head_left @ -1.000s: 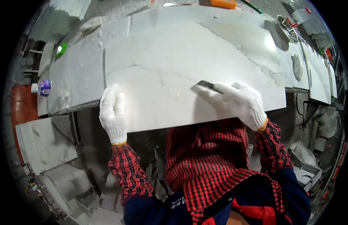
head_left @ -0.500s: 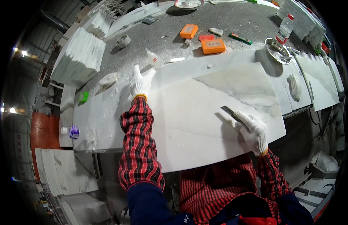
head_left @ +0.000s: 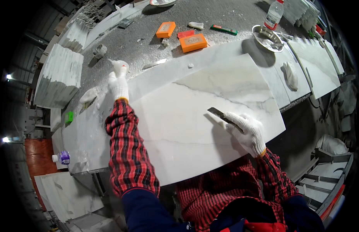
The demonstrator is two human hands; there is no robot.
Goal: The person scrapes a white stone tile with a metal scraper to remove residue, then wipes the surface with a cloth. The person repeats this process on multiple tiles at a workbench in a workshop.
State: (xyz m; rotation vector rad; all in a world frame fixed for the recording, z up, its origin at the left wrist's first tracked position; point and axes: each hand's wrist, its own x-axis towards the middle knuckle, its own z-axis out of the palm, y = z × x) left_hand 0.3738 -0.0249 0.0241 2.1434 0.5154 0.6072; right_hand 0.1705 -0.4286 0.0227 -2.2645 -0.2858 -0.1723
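Over one slab (head_left: 179,131), right hand (head_left: 247,133) holds one blade (head_left: 217,113).

Veined slab (head_left: 179,131), dark blade (head_left: 216,112), white bottle (head_left: 120,64)
Blade points to ten o'clock above slab; bottle, tilted, beyond slab's ten-o'clock corner.

A slab (head_left: 175,127) lies mid-frame on the tabletop (head_left: 216,13). Behind it, top centre, lie two boxes (head_left: 193,43); at upper right stand a bowl (head_left: 257,41) and, behind it, a bottle (head_left: 273,16); stacked tiles (head_left: 59,75) stand upper left.
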